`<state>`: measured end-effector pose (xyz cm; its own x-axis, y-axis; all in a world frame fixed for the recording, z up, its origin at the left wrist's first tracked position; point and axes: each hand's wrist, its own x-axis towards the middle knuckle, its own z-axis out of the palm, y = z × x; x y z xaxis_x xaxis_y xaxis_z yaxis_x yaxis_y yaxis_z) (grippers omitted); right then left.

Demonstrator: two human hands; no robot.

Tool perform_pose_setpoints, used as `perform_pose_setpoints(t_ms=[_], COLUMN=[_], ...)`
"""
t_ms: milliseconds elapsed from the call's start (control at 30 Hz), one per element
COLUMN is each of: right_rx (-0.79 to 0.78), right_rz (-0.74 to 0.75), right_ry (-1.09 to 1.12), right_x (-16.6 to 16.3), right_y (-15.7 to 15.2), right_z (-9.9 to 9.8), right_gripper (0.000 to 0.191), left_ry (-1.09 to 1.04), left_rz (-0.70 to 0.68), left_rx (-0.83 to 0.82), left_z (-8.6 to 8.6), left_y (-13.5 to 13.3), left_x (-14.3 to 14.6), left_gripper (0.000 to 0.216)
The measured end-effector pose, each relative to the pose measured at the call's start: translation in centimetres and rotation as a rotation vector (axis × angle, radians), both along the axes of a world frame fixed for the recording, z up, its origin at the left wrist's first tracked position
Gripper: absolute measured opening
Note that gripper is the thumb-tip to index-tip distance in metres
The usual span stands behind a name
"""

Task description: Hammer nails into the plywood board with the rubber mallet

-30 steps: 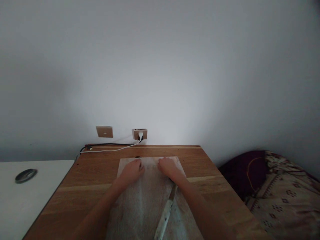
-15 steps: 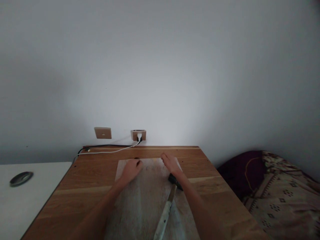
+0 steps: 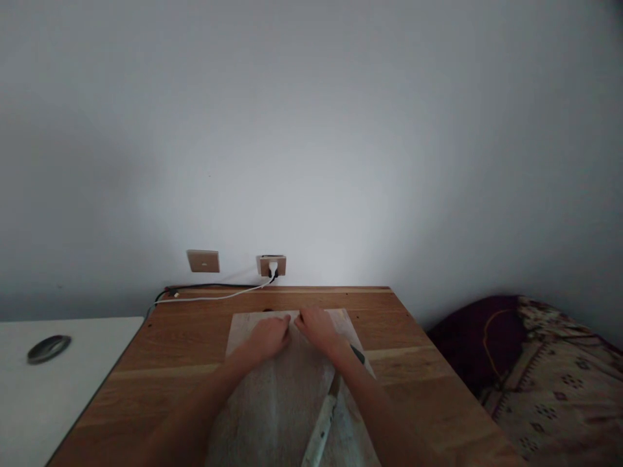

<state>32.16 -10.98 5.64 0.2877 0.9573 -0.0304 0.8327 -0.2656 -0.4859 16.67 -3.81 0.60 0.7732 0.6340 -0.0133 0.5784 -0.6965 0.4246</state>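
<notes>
A pale cloth or sheet (image 3: 277, 395) lies spread on a wooden table (image 3: 170, 363). My left hand (image 3: 267, 337) and my right hand (image 3: 318, 329) rest side by side near its far edge, almost touching, knuckles up and fingers curled down onto the cloth. What the fingertips hold, if anything, is hidden. A knife with a pale speckled handle (image 3: 318, 434) lies on the cloth under my right forearm, its dark blade tip (image 3: 357, 355) showing past the wrist.
A wall socket (image 3: 272, 265) with a white plug and a second plate (image 3: 203, 261) sit above the table's far edge; white and black cables (image 3: 209, 297) run along it. A white surface with a dark round object (image 3: 48, 348) is at left. A patterned bed (image 3: 545, 383) is at right.
Both hands have drawn together toward the middle of the cloth's far edge; before they were apart. The camera view shifted slightly.
</notes>
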Motion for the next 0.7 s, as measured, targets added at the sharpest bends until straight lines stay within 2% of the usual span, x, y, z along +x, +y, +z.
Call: perform_pose_setpoints(t_ms=[100,200,267,333,433,567,633,700], right_rx=[0.093,0.124,0.133,0.162,0.214,0.214,0.206,0.22], right_rz=[-0.052,-0.093,-0.088,-0.06,0.042,0.267,0.365,0.401], right_ry=[0.06,0.147,0.186,0.199,0.174,0.114,0.101,0.143], right_x=[1.4,2.5,2.5,1.7,-0.5,-3.6,-4.4,-4.7], right_y=[-1.4,-3.1,-3.8,-4.0,-3.9,-4.9,-6.1,-7.2], right_z=[1.2,1.2,0.9,0.9,1.6,3.0,3.3,3.3], right_gripper=[0.024,0.036,0.037,0.036,0.032,0.021,0.023,0.028], left_ry=[0.026,-0.295,-0.524,-0.631,-0.728,-0.897,-0.965,-0.961], left_rz=[-0.071,0.133,0.288,0.356,0.402,0.448,0.462,0.464], left_rx=[0.004,-0.265,-0.475,-0.59,-0.708,-0.905,-1.038,-1.112], left_z=[0.6,1.4,1.7,1.4,0.3,-1.3,-1.8,-2.2], left_y=[0.6,1.4,1.3,0.3,-2.3,-5.3,-6.0,-6.5], left_x=[1.0,2.4,3.3,3.9,4.2,3.5,3.0,2.8], left_gripper=[0.022,0.012,0.021,0.027,0.031,0.04,0.042,0.045])
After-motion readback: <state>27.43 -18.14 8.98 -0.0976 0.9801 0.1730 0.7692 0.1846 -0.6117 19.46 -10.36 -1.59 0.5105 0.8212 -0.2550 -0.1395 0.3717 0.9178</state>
